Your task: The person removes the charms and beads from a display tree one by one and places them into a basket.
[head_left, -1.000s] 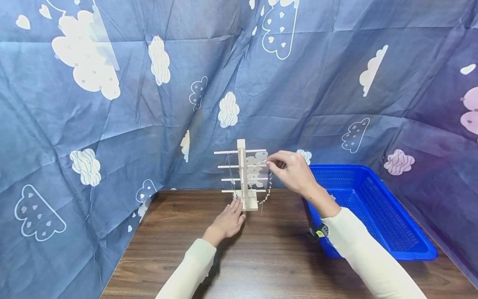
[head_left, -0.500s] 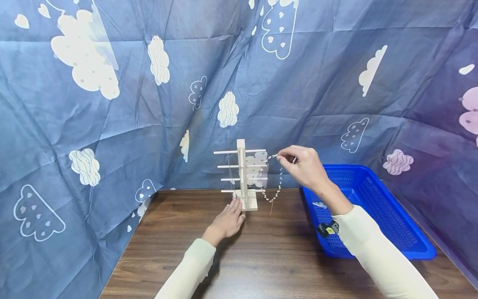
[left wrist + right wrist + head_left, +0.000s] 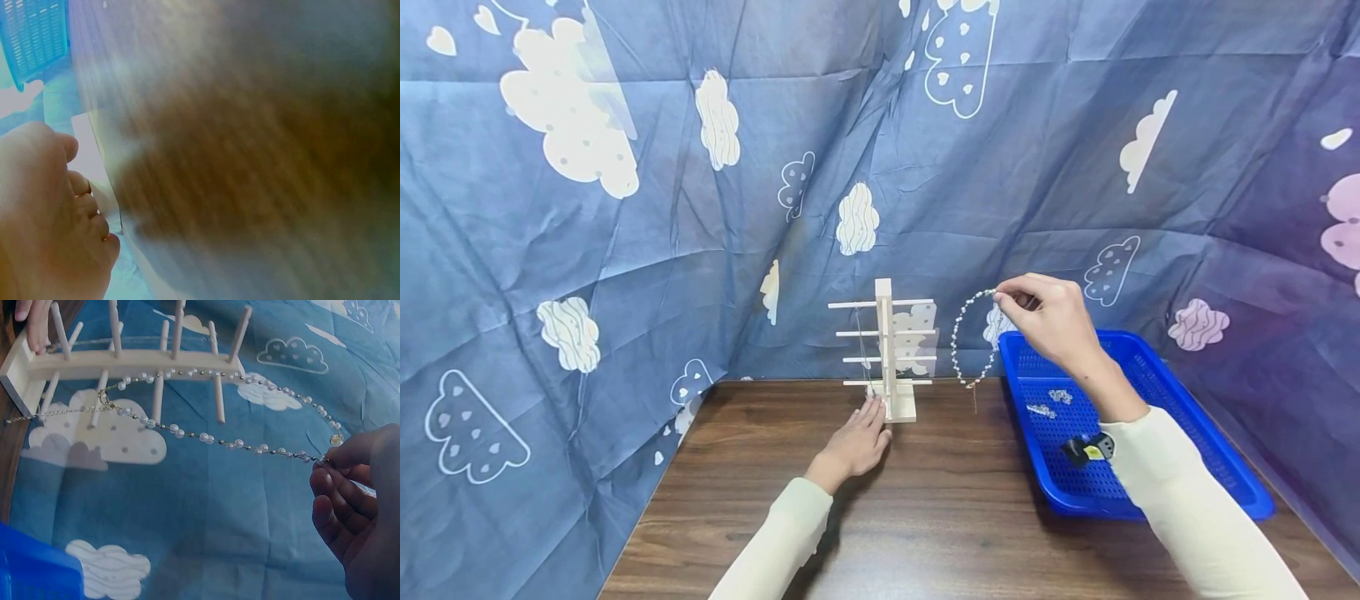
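Note:
My right hand (image 3: pixel 1048 321) pinches a pearl necklace (image 3: pixel 956 343) between thumb and fingertips. The necklace hangs in a loop above the table, its thin chain end dangling at the bottom. Left of it stands a pale wooden rack (image 3: pixel 883 333) with several pegs on both sides. In the right wrist view the necklace (image 3: pixel 206 439) overlaps the rack, which appears sideways. My left hand (image 3: pixel 857 437) rests with extended fingers on the rack's base (image 3: pixel 904 404). A thin dark chain (image 3: pixel 862 346) hangs from a peg on the rack's left side.
A blue perforated basket (image 3: pixel 1052 492) stands at the right of the wooden table (image 3: pixel 925 517). Inside it lie small silvery pieces (image 3: pixel 1060 396), partly near the forearm. A blue cloud-print cloth (image 3: pixel 775 217) hangs behind the table.
My right hand has moved right and slightly up, drawing the necklace away from the rack's right-hand pegs. The left hand has stayed on the base. More of the basket's contents show.

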Tool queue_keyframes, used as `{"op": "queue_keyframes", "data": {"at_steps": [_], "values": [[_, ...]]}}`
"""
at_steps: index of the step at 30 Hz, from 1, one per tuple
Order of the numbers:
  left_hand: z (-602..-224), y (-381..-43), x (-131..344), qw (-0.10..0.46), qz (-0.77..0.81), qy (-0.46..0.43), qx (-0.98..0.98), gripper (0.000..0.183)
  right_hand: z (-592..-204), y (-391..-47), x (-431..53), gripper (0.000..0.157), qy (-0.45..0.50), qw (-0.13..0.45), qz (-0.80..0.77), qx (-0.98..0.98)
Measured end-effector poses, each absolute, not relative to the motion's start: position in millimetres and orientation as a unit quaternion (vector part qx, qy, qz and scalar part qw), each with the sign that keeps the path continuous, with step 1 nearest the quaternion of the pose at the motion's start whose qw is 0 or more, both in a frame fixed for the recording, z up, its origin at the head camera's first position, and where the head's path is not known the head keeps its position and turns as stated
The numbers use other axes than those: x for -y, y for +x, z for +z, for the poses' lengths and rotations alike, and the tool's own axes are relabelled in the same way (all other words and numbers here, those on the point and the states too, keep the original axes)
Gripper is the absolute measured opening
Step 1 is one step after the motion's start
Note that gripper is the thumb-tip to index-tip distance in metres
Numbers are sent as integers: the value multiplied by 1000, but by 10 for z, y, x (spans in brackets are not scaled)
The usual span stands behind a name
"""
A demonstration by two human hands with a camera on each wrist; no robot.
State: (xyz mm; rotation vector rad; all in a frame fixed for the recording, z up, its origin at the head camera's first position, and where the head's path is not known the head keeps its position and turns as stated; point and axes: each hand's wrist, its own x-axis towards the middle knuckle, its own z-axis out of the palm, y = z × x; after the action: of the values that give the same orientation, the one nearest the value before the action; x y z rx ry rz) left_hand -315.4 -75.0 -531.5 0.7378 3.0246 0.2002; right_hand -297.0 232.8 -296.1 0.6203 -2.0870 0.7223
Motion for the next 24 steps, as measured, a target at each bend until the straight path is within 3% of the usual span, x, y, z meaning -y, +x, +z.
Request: {"op": "queue_keyframes", "data": {"at_steps": [24], "values": [[-5324,-3159,751,8,81,240,-967,60,-2731,-3022,-3058,10,158,455,259,837]]}}
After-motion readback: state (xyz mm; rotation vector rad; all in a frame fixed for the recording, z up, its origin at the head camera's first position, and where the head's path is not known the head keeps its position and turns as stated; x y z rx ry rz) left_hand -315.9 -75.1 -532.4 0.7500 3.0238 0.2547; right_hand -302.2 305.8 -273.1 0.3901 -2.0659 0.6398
